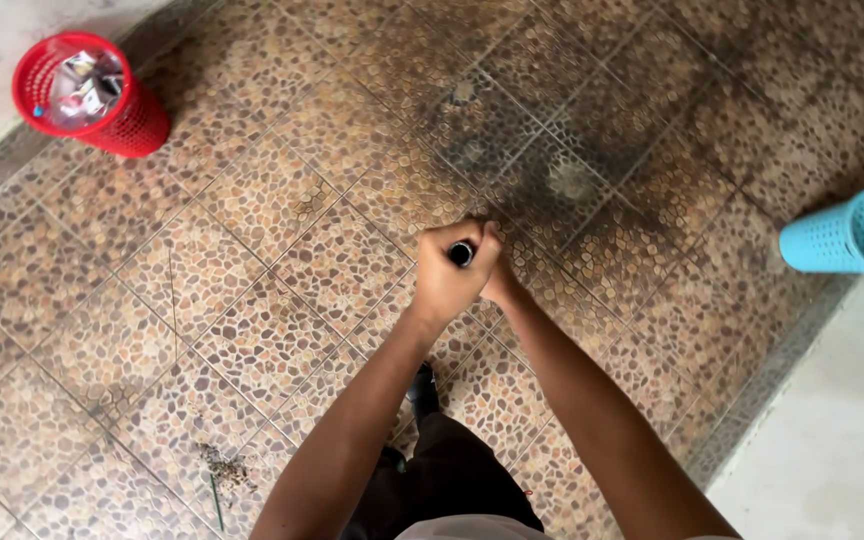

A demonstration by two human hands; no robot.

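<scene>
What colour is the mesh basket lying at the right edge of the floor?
Light blue: the mesh basket shows in the head view, lying on its side.

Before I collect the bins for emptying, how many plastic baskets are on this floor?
2. A red basket stands at the top left by the wall, with scraps inside. A blue basket sits at the right edge, partly cut off. More may lie outside the view.
</scene>
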